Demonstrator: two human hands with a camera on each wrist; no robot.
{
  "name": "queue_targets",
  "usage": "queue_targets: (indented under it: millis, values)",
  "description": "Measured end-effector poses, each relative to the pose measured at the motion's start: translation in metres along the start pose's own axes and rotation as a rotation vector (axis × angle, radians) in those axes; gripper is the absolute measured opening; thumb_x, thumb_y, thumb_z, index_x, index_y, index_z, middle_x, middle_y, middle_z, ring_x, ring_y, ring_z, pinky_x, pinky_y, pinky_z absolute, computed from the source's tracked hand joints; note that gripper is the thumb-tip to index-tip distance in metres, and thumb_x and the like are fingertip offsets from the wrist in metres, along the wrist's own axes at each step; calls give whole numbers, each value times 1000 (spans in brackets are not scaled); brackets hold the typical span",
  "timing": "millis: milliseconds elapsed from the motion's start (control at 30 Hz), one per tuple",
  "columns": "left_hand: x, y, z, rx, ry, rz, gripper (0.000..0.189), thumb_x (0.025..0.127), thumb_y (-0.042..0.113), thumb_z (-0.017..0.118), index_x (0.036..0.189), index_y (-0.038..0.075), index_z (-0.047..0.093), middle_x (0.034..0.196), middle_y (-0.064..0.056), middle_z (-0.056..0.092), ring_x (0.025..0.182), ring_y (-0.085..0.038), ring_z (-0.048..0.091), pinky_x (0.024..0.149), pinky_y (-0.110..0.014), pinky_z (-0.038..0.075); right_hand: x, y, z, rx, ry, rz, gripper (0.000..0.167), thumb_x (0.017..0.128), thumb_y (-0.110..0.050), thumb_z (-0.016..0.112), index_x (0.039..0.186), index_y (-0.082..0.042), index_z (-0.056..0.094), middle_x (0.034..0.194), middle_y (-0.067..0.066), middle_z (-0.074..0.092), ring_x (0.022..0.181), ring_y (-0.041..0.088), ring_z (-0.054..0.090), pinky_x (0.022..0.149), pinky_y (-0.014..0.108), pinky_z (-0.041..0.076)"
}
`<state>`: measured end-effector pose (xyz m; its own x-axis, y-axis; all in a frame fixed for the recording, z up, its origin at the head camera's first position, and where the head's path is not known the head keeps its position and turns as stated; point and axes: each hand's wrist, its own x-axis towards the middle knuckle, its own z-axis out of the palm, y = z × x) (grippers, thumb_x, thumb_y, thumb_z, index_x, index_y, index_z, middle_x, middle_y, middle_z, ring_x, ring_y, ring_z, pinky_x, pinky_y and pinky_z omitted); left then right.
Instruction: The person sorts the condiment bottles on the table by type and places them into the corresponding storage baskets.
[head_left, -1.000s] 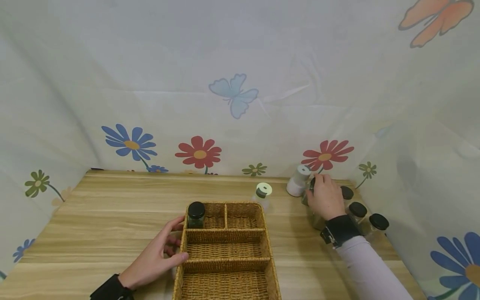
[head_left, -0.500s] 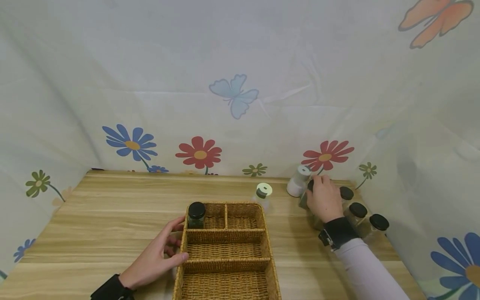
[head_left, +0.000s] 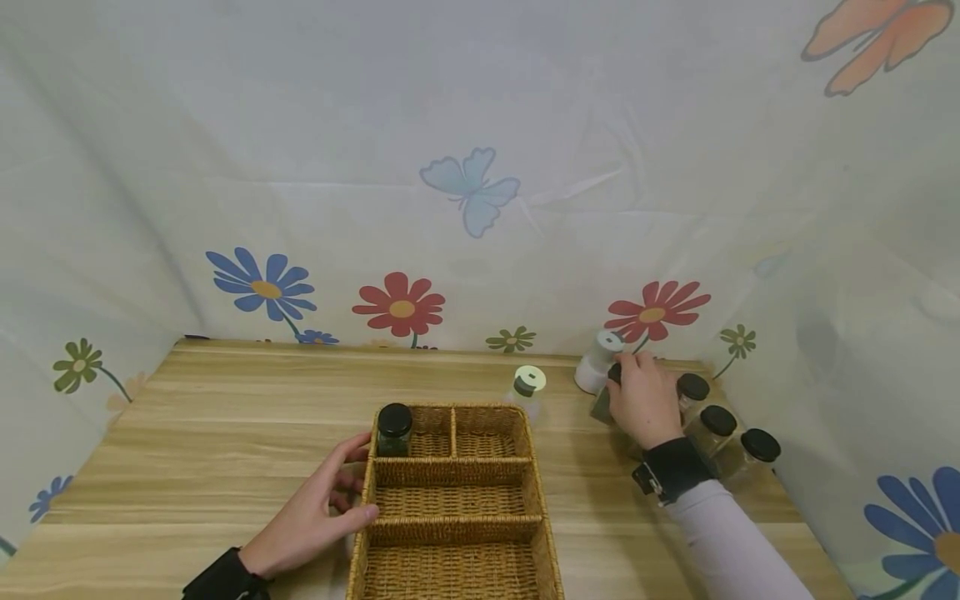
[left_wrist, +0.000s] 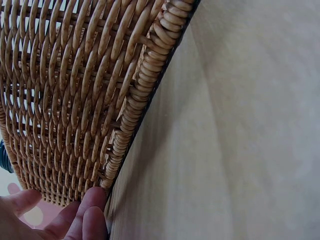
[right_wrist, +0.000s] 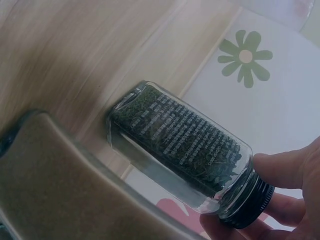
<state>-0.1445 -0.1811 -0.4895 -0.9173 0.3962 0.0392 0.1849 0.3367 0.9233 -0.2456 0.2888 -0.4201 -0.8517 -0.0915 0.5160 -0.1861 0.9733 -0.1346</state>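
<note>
My right hand grips a glass spice jar of dried green herbs by its black lid. In the right wrist view the jar is tilted, white printing on its side, its base over the tabletop. My left hand rests at the left side of a woven basket, thumb at the rim and relaxed fingers against the outer wall. Another dark-filled jar with a black lid stands in the basket's back left compartment.
Several black-lidded jars stand right of my right hand. A white-topped shaker stands near the back wall, and another pale-topped shaker behind the basket's back right corner. In the right wrist view a brown-filled jar fills the lower left.
The herb jar in my right hand has tilted and shifted slightly left, its base swinging toward the left. My left hand and the basket have stayed put.
</note>
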Motion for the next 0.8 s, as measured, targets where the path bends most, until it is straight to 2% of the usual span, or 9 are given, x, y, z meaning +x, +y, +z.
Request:
queue_targets:
  millis: [367,533,667,800]
  values:
    - [0,1,0,8,3,-2,81,95,26,72,159,36,23,152,-12,41,105,-19,62,77,-29,51,0,-9,-2,22,-16,18,34,87,-9,77,115,6,66,102,27,61,91,48,61,77,63,43]
    - [-1,1,0,0,-2,-4,81,95,26,72,159,37,23,151,-12,41,104,-19,62,77,-29,51,2,-19,-11,65,41,-31,36,86,-9,78,116,6,67,106,26,62,91,47,61,80,62,44]
    - [-1,1,0,-2,-5,-2,81,96,25,72,159,37,22,151,-12,42,103,-19,62,77,-29,51,3,-29,-21,95,90,-81,37,87,-10,78,120,5,68,102,23,62,84,45,60,75,59,44]
    - [0,1,0,4,-3,3,82,95,25,72,159,36,22,151,-12,42,103,-19,62,77,-29,51,5,-47,-36,135,96,-98,38,89,-11,77,123,3,67,101,20,61,85,42,60,74,56,43]
